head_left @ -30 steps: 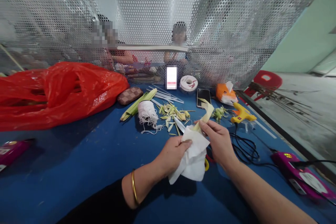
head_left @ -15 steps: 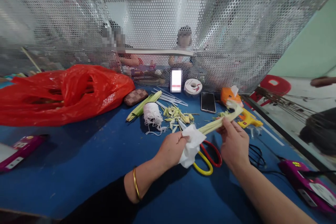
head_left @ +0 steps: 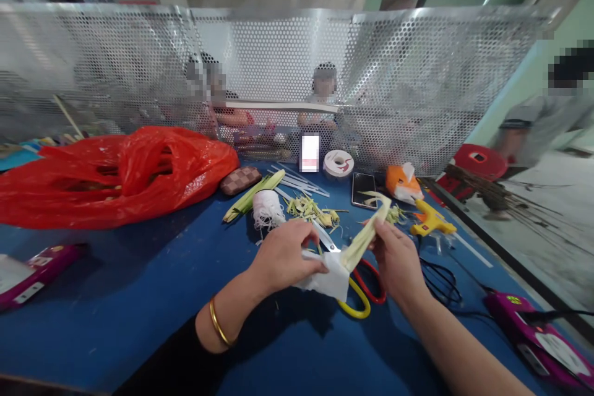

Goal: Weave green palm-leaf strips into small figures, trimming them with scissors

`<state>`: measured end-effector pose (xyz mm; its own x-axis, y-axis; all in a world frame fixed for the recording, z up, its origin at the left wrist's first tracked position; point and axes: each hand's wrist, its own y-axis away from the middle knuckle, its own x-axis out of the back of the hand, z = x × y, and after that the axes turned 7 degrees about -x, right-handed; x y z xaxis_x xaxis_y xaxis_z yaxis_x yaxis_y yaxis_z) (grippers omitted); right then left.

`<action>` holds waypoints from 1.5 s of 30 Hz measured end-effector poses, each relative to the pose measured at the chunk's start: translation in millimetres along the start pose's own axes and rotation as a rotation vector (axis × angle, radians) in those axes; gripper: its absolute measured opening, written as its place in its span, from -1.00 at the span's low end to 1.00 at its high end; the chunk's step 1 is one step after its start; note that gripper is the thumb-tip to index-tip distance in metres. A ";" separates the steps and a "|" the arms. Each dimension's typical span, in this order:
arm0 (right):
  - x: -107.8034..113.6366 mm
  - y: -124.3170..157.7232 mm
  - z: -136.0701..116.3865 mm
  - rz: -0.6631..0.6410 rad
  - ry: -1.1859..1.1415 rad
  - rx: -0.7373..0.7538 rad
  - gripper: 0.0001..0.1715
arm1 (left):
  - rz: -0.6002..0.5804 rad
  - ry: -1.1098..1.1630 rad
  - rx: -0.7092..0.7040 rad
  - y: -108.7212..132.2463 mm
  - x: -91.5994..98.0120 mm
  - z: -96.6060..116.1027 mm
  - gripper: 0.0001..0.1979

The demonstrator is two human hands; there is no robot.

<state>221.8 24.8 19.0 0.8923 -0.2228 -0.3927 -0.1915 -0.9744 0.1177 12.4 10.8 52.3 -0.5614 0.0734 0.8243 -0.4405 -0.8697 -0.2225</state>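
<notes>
My left hand [head_left: 283, 255] is closed on a white tissue [head_left: 327, 275] that wraps the lower end of a pale yellow-green leaf strip [head_left: 366, 232]. My right hand [head_left: 396, 257] pinches the same leaf strip higher up, and the strip slants up to the right above the blue table [head_left: 139, 309]. Under my hands lie scissors [head_left: 359, 288] with one red and one yellow handle loop. A gold bangle sits on my left wrist.
A red plastic bag [head_left: 111, 176] fills the left. Leaf scraps [head_left: 313, 207], a white thread bundle [head_left: 266, 207], a phone [head_left: 361, 189], a yellow glue gun [head_left: 431, 219], tape roll [head_left: 338, 163] and black cable [head_left: 440, 278] lie around. Perforated metal screen [head_left: 417, 86] behind; a person stands at right.
My left hand slid up along the leaf strip with the tissue, closer to my right hand. The strip now slants more steeply. A person has come into view at the right.
</notes>
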 end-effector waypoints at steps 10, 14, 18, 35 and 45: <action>0.8 1.7 4.0 -0.001 -0.081 -0.033 -0.65 | -0.378 0.194 -0.091 4.7 3.8 -7.9 -0.79; -1.2 6.1 10.0 -0.106 -0.003 -0.063 -0.67 | -0.083 0.557 0.113 -2.2 5.1 -8.9 -0.65; -6.0 15.5 18.1 -0.273 0.206 -0.086 -0.59 | -0.133 0.601 0.125 -1.9 -7.6 -1.3 -0.69; -3.4 17.1 38.3 -0.442 0.719 0.053 -0.74 | 0.412 -0.509 0.652 6.3 85.9 -134.8 -0.56; -3.9 15.3 38.8 -0.443 0.794 0.074 -0.76 | 0.157 -0.571 0.617 3.6 60.4 -150.3 -0.63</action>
<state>199.5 9.6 -13.0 0.9045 0.2316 0.3582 0.2344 -0.9715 0.0361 -128.4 85.5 23.1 -0.0723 -0.1832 0.9804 0.1664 -0.9714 -0.1692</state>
